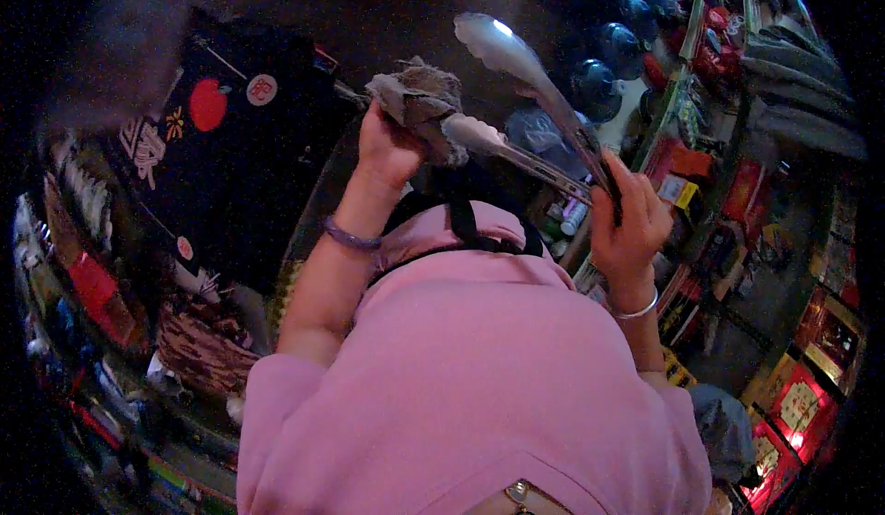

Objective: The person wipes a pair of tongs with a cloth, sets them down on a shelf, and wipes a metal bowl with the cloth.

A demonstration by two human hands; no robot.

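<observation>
My right hand (631, 215) is closed round the hinge end of a pair of metal tongs (544, 91). The two arms of the tongs are spread wide, with scalloped ends pointing up and to the left. A crumpled grey-brown rag (419, 95) is bunched in my left hand (392, 151), whose fingers are mostly hidden behind it. The rag meets the end of the lower tong arm; whether it wraps round that end I cannot tell. The upper arm stands free of the cloth.
Left of me hangs or lies a dark cloth (249, 165) with a red apple print. A woven basket (203, 344) is below it. Shelves with packets (691, 165) line the right side, near dark round shiny objects (599, 82) and a folded grey cloth (802, 91).
</observation>
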